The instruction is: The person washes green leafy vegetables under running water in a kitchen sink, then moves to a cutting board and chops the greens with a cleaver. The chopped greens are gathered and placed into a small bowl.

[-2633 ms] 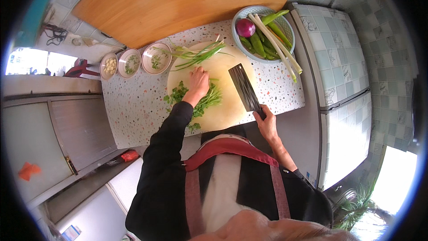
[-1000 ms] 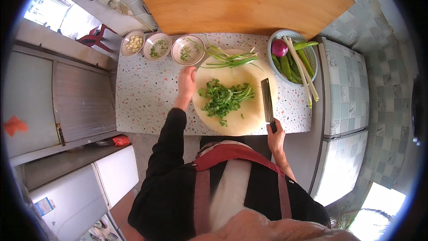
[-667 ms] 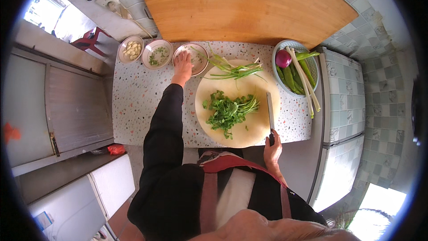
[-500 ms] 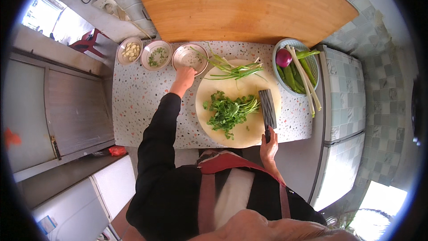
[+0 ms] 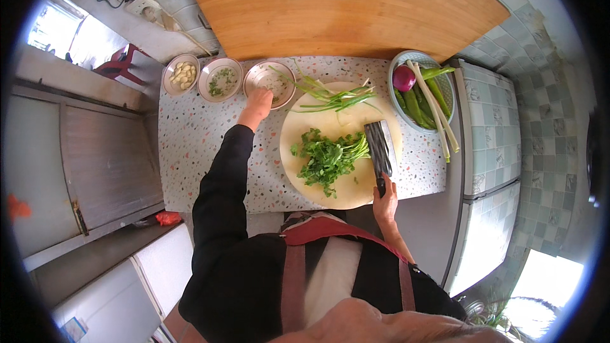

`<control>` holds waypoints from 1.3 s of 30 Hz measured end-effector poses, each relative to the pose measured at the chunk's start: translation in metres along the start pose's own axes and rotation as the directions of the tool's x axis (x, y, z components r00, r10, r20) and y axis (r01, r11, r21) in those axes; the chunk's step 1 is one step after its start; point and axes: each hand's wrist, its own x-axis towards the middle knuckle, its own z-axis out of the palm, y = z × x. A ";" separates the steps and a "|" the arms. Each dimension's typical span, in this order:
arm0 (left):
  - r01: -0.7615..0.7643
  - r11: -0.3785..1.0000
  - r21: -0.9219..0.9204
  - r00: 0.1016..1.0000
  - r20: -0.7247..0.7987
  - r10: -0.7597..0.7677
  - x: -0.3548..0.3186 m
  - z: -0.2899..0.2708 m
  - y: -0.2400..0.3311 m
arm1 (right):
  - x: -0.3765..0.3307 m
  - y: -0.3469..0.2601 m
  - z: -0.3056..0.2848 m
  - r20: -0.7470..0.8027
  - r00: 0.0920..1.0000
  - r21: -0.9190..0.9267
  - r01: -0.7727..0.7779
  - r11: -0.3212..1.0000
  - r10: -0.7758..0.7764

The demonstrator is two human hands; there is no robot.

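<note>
My right hand [image 5: 386, 202] is closed round the dark handle of a cleaver [image 5: 378, 143], which lies along the right part of a round pale cutting board [image 5: 297, 174]. Left of the blade rests a leafy bunch of cilantro [image 5: 327, 157], stems toward the cleaver. At the board's far side lie several green onions [image 5: 343, 100]. My left hand [image 5: 258, 103] reaches over the near rim of a bowl [image 5: 284, 84] with a few small green bits. Its fingers are bunched together, and their tips are largely hidden.
Left of that bowl stand a bowl of chopped greens [image 5: 220, 81] and a bowl of garlic cloves [image 5: 183, 76]. A blue basket [image 5: 405, 62] at far right holds a purple onion [image 5: 404, 78], green peppers [image 5: 416, 109] and long white stalks [image 5: 438, 98]. A wooden panel [image 5: 343, 9] rises behind the speckled table [image 5: 197, 152].
My left hand has shifted slightly left along the bowl's rim. The right hand keeps its grip on the cleaver, and the blade has tilted a little. The whole view has shifted slightly.
</note>
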 end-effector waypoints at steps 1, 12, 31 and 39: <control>-0.015 0.999 -0.040 0.993 0.116 0.020 0.004 -0.003 0.003 | -0.001 -0.001 -0.003 0.006 1.000 -0.010 -0.014 1.000 0.014; -0.205 0.937 -0.284 0.979 -0.053 0.198 0.017 -0.006 0.018 | 0.000 0.007 -0.007 0.024 1.000 0.024 0.006 1.000 -0.007; -0.204 0.858 -0.472 0.937 -0.348 0.031 0.009 0.005 -0.009 | 0.005 0.003 -0.011 0.075 0.997 0.016 0.023 1.000 -0.024; -0.052 0.929 -0.366 0.940 -0.333 -0.079 0.008 -0.010 -0.009 | 0.004 0.007 -0.012 0.081 0.995 0.035 0.048 0.998 -0.051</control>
